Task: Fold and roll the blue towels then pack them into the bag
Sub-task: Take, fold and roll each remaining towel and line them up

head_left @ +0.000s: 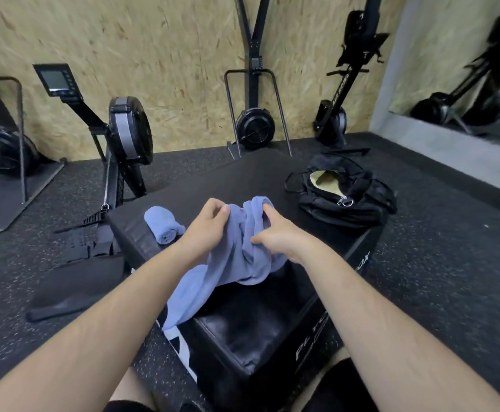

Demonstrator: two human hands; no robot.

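Note:
A loose blue towel (231, 257) hangs bunched above a black padded box (243, 331), its tail draping down over the box's near left edge. My left hand (210, 224) pinches its upper left edge. My right hand (278, 233) grips a fold at its upper right. A second blue towel (163, 226), rolled up, lies on the box at the far left. A black bag (344, 200) sits on the box's far right corner, unzipped, with a pale lining showing in its opening.
Black rowing machines (126, 135) stand along the chipboard wall behind the box, one close to its left side. Foot straps and a black pad (73, 286) lie on the speckled rubber floor at left. A mirror fills the upper right corner.

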